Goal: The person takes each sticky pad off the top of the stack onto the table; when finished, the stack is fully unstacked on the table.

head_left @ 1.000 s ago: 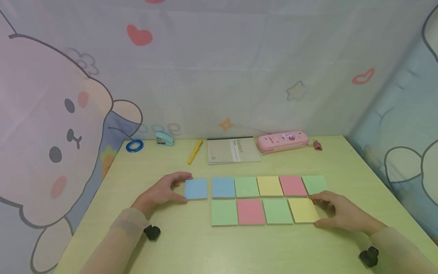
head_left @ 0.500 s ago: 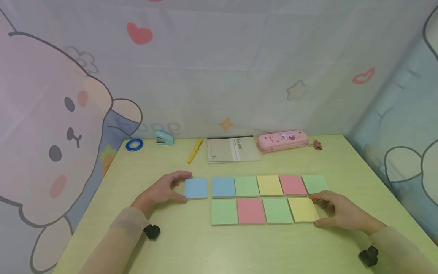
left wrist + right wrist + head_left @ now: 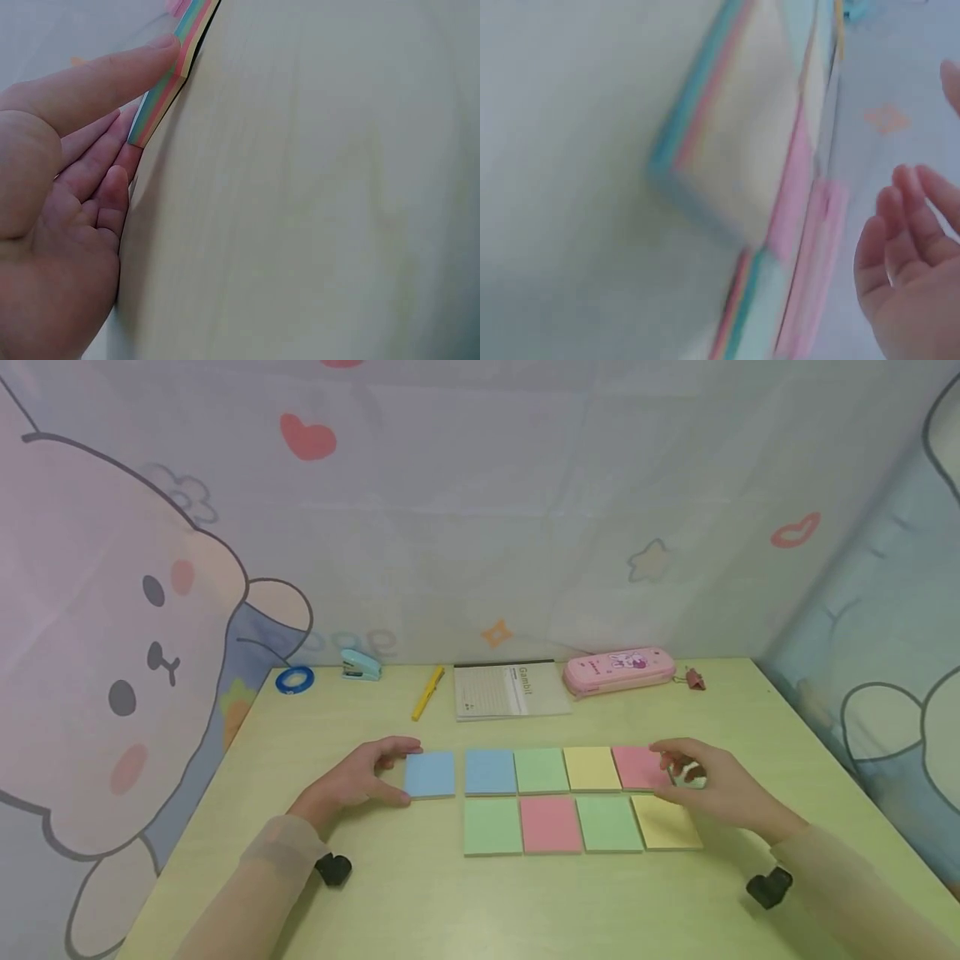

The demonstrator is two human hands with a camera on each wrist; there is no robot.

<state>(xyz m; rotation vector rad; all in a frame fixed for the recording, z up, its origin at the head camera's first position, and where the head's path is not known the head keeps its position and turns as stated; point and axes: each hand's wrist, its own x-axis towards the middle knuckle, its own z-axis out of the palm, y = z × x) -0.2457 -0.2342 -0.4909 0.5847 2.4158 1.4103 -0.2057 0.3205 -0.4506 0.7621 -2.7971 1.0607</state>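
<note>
My left hand [image 3: 352, 774] pinches a blue sticky note pad [image 3: 430, 774] between thumb and fingers at its left side. In the left wrist view, the thumb touches the edge of this pad [image 3: 166, 88], which has coloured layers. My right hand [image 3: 720, 777] hovers above the right end of the rows, holding nothing, its fingers loosely bent. Beneath or beside it lie a pink pad [image 3: 639, 767], a yellow pad [image 3: 663, 822] and a mostly hidden green pad [image 3: 695, 781]. The right wrist view is blurred; the yellow pad [image 3: 742, 127] stands out there, away from the fingers.
Two rows of pads include another blue pad [image 3: 490, 772] and a lower pink pad [image 3: 551, 825]. Along the back lie blue tape [image 3: 295, 680], a stapler [image 3: 362, 666], a yellow pen [image 3: 428, 693], a notebook [image 3: 502, 692] and a pink pencil case [image 3: 619, 672].
My right hand has left the right edge of the yellow pad and moved up and left, over the green and pink pads. The left hand stays on the blue pad.
</note>
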